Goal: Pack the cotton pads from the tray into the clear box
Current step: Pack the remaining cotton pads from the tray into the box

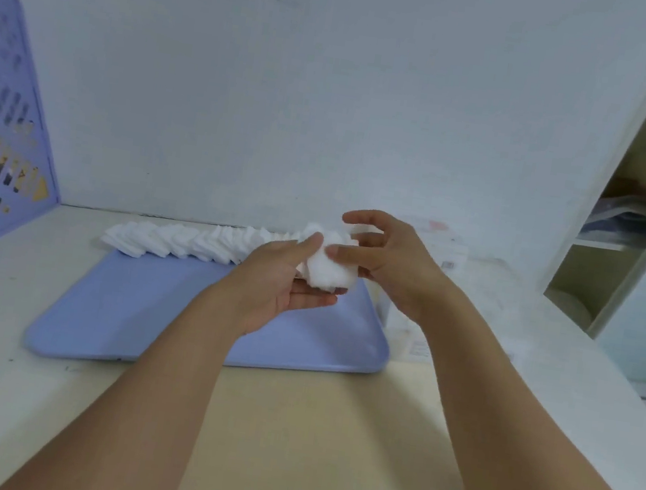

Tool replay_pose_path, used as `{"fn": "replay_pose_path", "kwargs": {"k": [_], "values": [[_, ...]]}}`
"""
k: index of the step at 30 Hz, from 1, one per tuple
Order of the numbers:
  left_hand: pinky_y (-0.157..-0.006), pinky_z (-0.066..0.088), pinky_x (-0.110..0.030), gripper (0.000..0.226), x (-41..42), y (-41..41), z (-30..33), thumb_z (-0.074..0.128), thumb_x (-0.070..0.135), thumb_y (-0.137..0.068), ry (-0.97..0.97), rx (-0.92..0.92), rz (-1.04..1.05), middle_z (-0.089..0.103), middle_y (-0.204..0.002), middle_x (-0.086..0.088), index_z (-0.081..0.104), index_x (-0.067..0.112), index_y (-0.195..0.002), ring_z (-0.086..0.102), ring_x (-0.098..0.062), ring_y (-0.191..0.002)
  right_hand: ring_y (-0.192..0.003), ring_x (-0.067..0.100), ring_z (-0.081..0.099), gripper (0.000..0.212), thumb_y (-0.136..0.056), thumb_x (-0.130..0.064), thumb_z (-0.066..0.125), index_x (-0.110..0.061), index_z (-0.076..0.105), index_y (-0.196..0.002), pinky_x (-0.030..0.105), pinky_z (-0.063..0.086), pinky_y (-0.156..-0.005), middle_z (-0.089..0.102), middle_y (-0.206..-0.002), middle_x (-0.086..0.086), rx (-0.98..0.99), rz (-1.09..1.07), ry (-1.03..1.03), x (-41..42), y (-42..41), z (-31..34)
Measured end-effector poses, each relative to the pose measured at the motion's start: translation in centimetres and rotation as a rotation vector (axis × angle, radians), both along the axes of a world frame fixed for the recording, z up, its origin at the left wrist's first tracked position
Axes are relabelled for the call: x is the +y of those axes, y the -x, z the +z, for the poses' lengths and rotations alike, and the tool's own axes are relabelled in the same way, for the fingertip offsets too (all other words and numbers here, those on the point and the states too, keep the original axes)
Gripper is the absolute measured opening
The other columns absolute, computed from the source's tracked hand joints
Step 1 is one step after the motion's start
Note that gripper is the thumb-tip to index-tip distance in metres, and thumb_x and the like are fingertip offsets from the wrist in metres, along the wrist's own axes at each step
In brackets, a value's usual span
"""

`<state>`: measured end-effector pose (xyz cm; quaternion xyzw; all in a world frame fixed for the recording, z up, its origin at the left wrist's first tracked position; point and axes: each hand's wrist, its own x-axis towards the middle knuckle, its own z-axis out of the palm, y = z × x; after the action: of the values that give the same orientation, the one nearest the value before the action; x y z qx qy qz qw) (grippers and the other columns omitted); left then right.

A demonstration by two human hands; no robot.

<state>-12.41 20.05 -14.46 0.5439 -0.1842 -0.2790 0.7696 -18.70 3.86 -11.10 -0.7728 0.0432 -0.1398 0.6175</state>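
White cotton pads [328, 272] between left hand [283, 280] and right hand [389, 262].

Cotton pads [189, 241] line the tray's [129, 313] far edge; clear box [406, 323] sits just right.

- Both bare forearms reach forward, converging ahead of the body
- Left hand [287, 281] is turned palm up, fingers extended, thumb pressing onto a white wad it cradles
- Right hand [389, 262] faces it, thumb on the same wad, index finger curled above, fingers loosely bent
- Wrists raised, hands nearly touching
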Motion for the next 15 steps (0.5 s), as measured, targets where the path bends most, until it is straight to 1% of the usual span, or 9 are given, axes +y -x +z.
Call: {"fn": "replay_pose_path", "kwargs": {"k": [1,3,5,7,8,9,11,13,15], "values": [[-0.080,0.062,-0.040,0.035,0.1,0.3,-0.1,0.053,0.034,-0.103,0.028,0.009,0.030,0.073,-0.117,-0.017,0.061,0.008,-0.125,0.074,-0.034,-0.101,-0.098,0.026,0.072,0.054,-0.077,-0.011,0.087,-0.014,0.063,-0.125,0.032,0.062,-0.080,0.068,-0.112,0.013,-0.057,-0.084,0.008,0.4,0.3,-0.5],[-0.087,0.060,-0.039,0.034,-0.1,0.9,-0.1,0.048,0.033,-0.106,0.086,0.030,0.087,0.071,-0.122,-0.015,0.060,0.010,-0.127,0.071,-0.031,-0.109,-0.094,0.021,0.072,0.056,-0.072,-0.022,0.092,-0.016,0.065,-0.120,0.033,0.062,-0.080,0.069,-0.108,0.005,-0.100,-0.208,0.074,1.0,0.7,-1.2],[-0.089,0.058,-0.038,0.034,-0.4,1.5,0.2,0.043,0.033,-0.108,0.112,0.062,0.108,0.073,-0.121,-0.010,0.060,0.011,-0.127,0.071,-0.026,-0.109,-0.086,0.017,0.071,0.049,-0.069,-0.027,0.094,-0.014,0.070,-0.110,0.031,0.060,-0.077,0.070,-0.100,0.002,-0.102,-0.279,0.120,1.3,0.9,-1.6],[-0.090,0.057,-0.037,0.037,-0.1,2.2,0.3,0.038,0.034,-0.109,0.116,0.115,0.099,0.073,-0.120,-0.009,0.058,0.011,-0.130,0.071,-0.024,-0.110,-0.080,0.018,0.069,0.035,-0.072,-0.022,0.092,-0.005,0.073,-0.097,0.027,0.058,-0.070,0.073,-0.091,0.012,-0.117,-0.242,0.058,1.4,1.0,-1.8],[-0.089,0.057,-0.037,0.038,0.2,2.4,0.1,0.036,0.033,-0.110,0.122,0.143,0.082,0.071,-0.124,-0.011,0.055,0.009,-0.132,0.070,-0.026,-0.113,-0.080,0.019,0.070,0.032,-0.074,-0.018,0.090,-0.001,0.073,-0.095,0.026,0.057,-0.068,0.074,-0.092,0.018,-0.117,-0.201,0.005,1.5,1.2,-1.9],[-0.089,0.059,-0.038,0.039,0.5,2.5,-0.1,0.034,0.032,-0.110,0.125,0.162,0.068,0.069,-0.128,-0.014,0.053,0.008,-0.135,0.068,-0.028,-0.116,-0.081,0.021,0.070,0.032,-0.076,-0.015,0.089,0.003,0.072,-0.096,0.027,0.057,-0.069,0.074,-0.096,0.021,-0.106,-0.162,-0.036,1.5,1.2,-2.0],[-0.087,0.061,-0.040,0.039,1.3,2.4,-0.9,0.035,0.027,-0.110,0.147,0.206,0.056,0.066,-0.131,-0.018,0.051,0.005,-0.138,0.067,-0.032,-0.118,-0.083,0.021,0.068,0.038,-0.078,-0.014,0.087,0.007,0.069,-0.104,0.030,0.054,-0.073,0.072,-0.105,0.024,-0.039,-0.100,-0.066,1.7,1.3,-2.3],[-0.088,0.061,-0.042,0.037,1.8,2.1,-1.6,0.040,0.022,-0.109,0.198,0.277,0.056,0.066,-0.129,-0.020,0.051,0.001,-0.138,0.067,-0.035,-0.116,-0.083,0.015,0.067,0.038,-0.082,-0.016,0.084,0.006,0.068,-0.110,0.027,0.053,-0.072,0.074,-0.102,0.019,0.033,-0.042,-0.084,1.9,1.3,-2.4],[-0.084,0.062,-0.044,0.034,1.9,1.9,-2.2,0.043,0.015,-0.107,0.263,0.358,0.090,0.068,-0.125,-0.024,0.052,-0.003,-0.135,0.067,-0.039,-0.114,-0.078,0.012,0.066,0.030,-0.087,-0.019,0.079,0.001,0.068,-0.106,0.021,0.053,-0.068,0.073,-0.094,0.008,0.056,0.010,-0.192,1.9,1.4,-2.2]]}}
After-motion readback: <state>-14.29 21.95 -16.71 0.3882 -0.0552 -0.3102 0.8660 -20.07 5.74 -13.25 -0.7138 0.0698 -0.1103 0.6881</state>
